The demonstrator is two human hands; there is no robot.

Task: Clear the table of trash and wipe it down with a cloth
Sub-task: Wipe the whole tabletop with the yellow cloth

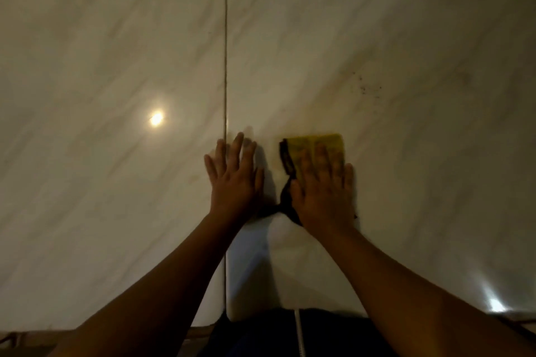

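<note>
Left hand (235, 180) flat, empty, on pale marble table (116, 66) | right hand (324, 191) fingers (320, 153) straight, pressing folded yellow cloth (313, 143) | wiping underway; dark specks (367, 88) unwiped.

Yellow cloth (316, 143) (black edge); pale marbled table (116, 66).

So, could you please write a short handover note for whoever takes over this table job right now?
Left hand: open, flat on the bare table, just right of the seam.
Right hand: open, straight fingers pressing the yellow cloth onto the table.
Done: the cloth is down on the surface, in the wiping stage.
Left: dark specks lie beyond the cloth, to its right, not yet wiped; then probably the other areas of the top.
</note>
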